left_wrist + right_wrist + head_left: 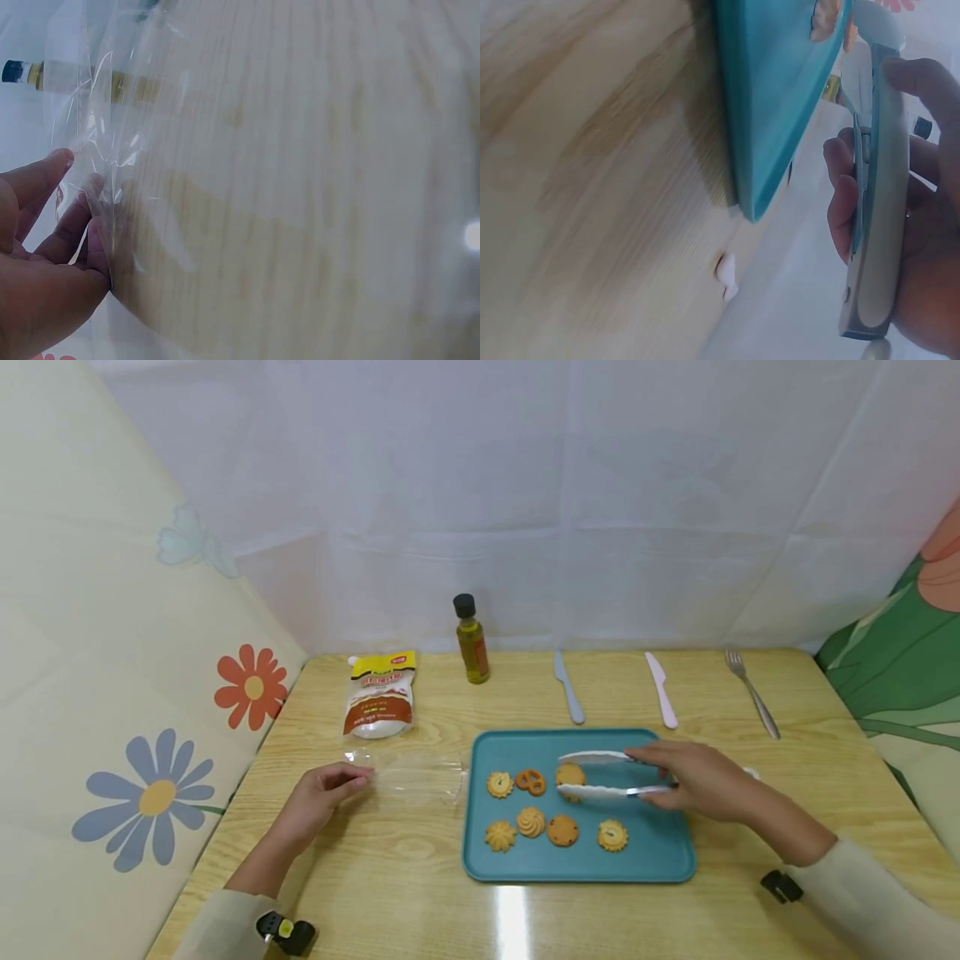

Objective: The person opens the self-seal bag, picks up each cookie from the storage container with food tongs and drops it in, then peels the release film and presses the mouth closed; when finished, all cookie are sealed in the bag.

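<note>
My left hand [318, 797] pinches the left end of a clear plastic bag [420, 781], whose other end lies close by the tray. In the left wrist view, the bag's transparent film [112, 150] spreads out in front of the fingers [75, 225]. My right hand [705, 781] grips a pair of tongs [592, 792] with white tips, held over the teal tray [660, 852]. A round cookie [570, 774] lies between the spread tips. The tongs' grey handle [885, 202] runs along the palm in the right wrist view.
Elsewhere on the tray are a pretzel [531, 782], a chip cookie [562, 831], a swirl cookie [530, 822] and several others. Behind stand a pouch [381, 697] and an oil bottle [472, 647]. A blue knife [568, 689], pink knife [662, 691] and fork [753, 695] lie at the back.
</note>
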The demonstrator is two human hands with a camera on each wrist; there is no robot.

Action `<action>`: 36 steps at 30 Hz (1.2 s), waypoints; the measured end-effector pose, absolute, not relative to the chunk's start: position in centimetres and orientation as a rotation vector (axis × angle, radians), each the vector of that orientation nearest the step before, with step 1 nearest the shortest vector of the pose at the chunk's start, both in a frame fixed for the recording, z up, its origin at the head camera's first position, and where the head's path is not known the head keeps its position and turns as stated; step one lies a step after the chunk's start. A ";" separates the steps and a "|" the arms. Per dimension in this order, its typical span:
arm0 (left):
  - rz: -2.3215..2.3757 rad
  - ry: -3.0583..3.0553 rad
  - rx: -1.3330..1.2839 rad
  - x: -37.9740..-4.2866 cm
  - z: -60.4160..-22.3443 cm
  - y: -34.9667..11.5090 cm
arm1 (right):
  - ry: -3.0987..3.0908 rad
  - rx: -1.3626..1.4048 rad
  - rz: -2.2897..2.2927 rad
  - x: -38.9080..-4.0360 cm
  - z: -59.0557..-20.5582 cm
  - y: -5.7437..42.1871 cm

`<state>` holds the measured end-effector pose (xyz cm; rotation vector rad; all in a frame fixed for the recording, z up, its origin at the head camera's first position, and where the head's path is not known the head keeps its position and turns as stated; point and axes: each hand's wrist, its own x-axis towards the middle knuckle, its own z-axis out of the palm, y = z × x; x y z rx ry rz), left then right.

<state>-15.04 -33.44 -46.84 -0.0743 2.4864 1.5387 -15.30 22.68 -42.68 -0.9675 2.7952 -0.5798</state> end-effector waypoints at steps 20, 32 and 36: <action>1.557 2.477 -0.074 -15.2 -47.1 -33.5 | 2.735 -1.166 -0.589 -18.5 -42.5 16.0; 1.546 2.488 -0.058 -15.1 -47.1 -33.6 | 2.647 -1.255 -0.553 -20.2 -42.2 11.6; 1.550 2.489 -0.057 -15.1 -47.1 -33.5 | 2.632 -1.265 -0.512 -20.5 -41.9 10.2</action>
